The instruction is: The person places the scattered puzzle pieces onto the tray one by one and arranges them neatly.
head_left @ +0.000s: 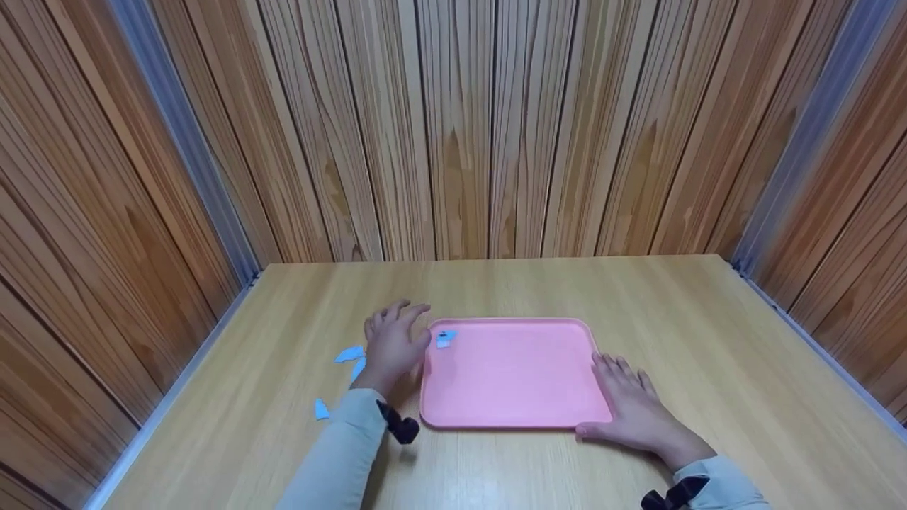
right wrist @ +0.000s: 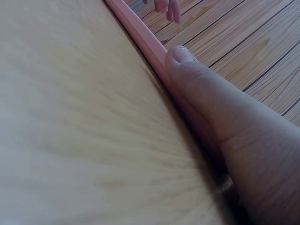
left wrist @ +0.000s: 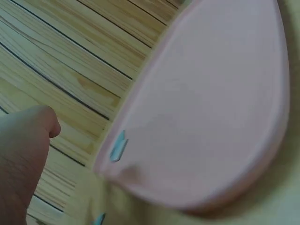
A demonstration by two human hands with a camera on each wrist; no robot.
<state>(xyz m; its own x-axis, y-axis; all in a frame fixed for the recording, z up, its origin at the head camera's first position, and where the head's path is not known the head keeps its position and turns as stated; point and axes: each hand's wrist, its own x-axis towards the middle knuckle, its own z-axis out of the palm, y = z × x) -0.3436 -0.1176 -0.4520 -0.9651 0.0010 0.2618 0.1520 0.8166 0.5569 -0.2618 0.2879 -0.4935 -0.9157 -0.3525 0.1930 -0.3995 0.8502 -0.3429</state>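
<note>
Pink tray [head_left: 524, 375] touched at one corner

Flat on the bench [head_left: 666, 304], with a small blue cluster [head_left: 444, 340] inside the far left corner. Right-hand grip [head_left: 633, 411] spread around the near right corner, thumb at the near rim, fingers apart along the right side, probably to stop any sliding. Left-hand grip [head_left: 397, 343] just beside the far left corner, fingers apart, nothing visibly held, perhaps for easy access to the cluster. Farther left, loose blue scraps [head_left: 348, 354] on the bench, likely within ready reach. Beyond, plank walls [head_left: 453, 142].

Hard to make out: number of pieces in the cluster. Partly hidden by the left wrist: one scrap. Out of sight in the right wrist view: all right fingers except the thumb. Contact between left thumb and rim: cannot tell.
</note>
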